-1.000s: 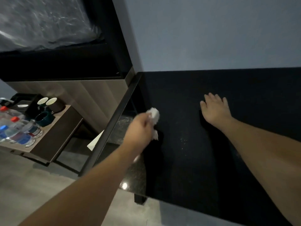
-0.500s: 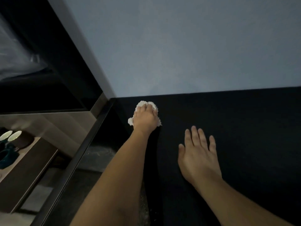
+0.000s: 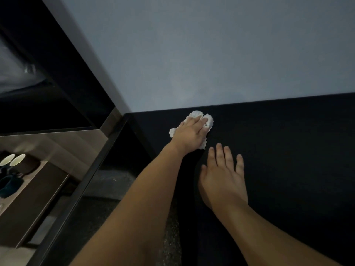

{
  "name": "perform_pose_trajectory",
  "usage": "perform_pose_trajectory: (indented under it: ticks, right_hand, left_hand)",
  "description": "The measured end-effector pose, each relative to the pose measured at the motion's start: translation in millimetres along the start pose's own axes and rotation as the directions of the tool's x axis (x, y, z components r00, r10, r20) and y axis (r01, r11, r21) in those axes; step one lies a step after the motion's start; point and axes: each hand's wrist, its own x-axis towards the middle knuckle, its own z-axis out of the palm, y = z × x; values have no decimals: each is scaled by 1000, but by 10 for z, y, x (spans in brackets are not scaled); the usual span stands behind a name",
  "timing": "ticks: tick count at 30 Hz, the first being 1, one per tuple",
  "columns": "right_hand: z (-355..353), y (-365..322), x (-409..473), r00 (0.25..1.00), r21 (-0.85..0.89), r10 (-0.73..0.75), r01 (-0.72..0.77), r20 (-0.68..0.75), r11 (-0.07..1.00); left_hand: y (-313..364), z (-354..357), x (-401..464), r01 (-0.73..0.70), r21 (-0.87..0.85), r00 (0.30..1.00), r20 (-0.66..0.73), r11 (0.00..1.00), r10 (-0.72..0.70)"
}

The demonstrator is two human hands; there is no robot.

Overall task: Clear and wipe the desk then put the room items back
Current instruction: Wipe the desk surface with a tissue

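A crumpled white tissue (image 3: 209, 120) lies on the black desk top (image 3: 288, 150) near its far left corner, close to the wall. My left hand (image 3: 190, 134) presses flat on the tissue with straight fingers, covering most of it. My right hand (image 3: 223, 174) rests palm down on the desk just behind and to the right of the left hand, fingers spread and holding nothing.
A grey wall (image 3: 211, 54) rises right behind the desk. A dark frame (image 3: 92, 169) runs along the desk's left edge. Lower left, a low side table (image 3: 32, 200) carries cups (image 3: 17, 160) and a teal mug (image 3: 8, 186).
My left hand went from holding the tissue in the air at the desk's left edge to pressing it at the back corner, then slid it right. My right hand stayed planted.
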Motion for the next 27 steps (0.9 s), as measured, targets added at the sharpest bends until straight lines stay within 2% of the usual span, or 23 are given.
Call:
perform_pose_trajectory:
  ticks: [3, 6, 8, 18, 20, 23, 27]
  right_hand:
    - [-23, 12, -7, 999, 79, -7, 10, -38, 997]
    - [-81, 23, -7, 994, 232, 66, -44, -88, 972]
    - [-86, 29, 6, 990, 271, 85, -52, -109, 961]
    - [-123, 72, -16, 998, 130, -53, 50, 22, 990]
    - [-171, 133, -82, 992, 202, -125, 115, 34, 972]
    - [-247, 297, -254, 984, 407, -147, 95, 97, 909]
    - [-323, 406, -410, 968, 495, -191, 87, 163, 864]
  left_hand:
    - [-17, -13, -354, 70, -57, 998, 2, 996, -70]
    - [-22, 10, -738, 143, -100, 989, -31, 985, -147]
    - [32, 65, -991, 196, -89, 978, -56, 976, -202]
    - [397, 286, -2353, 277, 1, 955, -108, 961, -275]
    - [457, 299, -2681, 284, 20, 952, -126, 959, -280]
    - [550, 336, -3154, 314, 16, 941, -138, 949, -309]
    - [744, 394, -3753, 348, 11, 926, -159, 937, -342]
